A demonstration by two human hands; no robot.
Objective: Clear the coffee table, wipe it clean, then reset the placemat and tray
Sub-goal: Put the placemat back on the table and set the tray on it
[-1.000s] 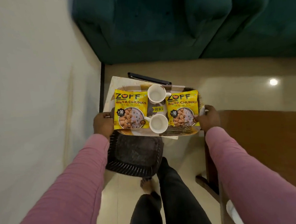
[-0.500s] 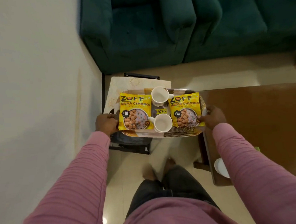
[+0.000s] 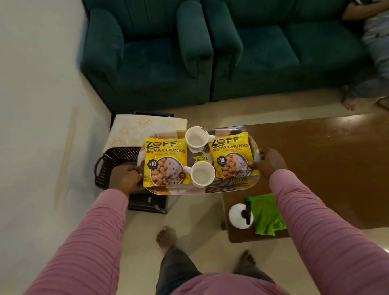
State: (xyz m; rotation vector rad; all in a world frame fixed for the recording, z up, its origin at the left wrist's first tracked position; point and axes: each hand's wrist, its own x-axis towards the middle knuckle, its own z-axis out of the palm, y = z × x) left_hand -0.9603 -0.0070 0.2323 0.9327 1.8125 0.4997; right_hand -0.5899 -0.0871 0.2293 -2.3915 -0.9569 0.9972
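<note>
1. The person stands at the end of the coffee table (image 3: 339, 160), holding the tray (image 3: 226, 187) in the air, partly over its far corner and partly over a dark stand (image 3: 111, 162) by the wall
2. The left hand (image 3: 125, 178) has its fingers curled round the tray's left end, and the right hand (image 3: 269, 162) grips the right end
3. The tray sits level, carrying two yellow soya-chunk packets (image 3: 166, 164) and two white cups (image 3: 202, 174)
4. Clearing looks done: the table top is bare except for a green cloth (image 3: 266, 213) and a spray bottle (image 3: 241, 215) at its near corner
5. The placemat (image 3: 141, 128) lies off the table, by the wall just beyond the tray
6. I cannot tell whether the top has been wiped, and both placemat and tray are yet to be set back
</note>
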